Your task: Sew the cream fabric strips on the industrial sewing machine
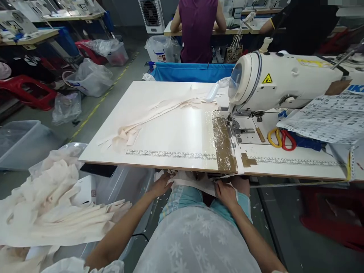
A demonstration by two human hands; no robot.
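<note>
Below the front edge of the sewing table, pale fabric (193, 181) lies stretched across my lap. My left hand (161, 185) has its fingers closed on the left end of this cloth, partly under the table edge. At the cloth's right end, my right hand (226, 194) pinches it near my knee. A narrow white strip runs from the machine over the table edge close to my right hand. The white sewing machine (273, 79) stands above, to the right. Thin cream fabric pieces (153, 115) lie spread over the white tabletop (176, 138).
A heap of cream fabric (42, 204) fills the left side, over a clear plastic bin (133, 185). Scissors (280, 139) and printed sheets (330, 115) lie right of the needle. A red stool (332, 216) stands at lower right. Two people sit ahead.
</note>
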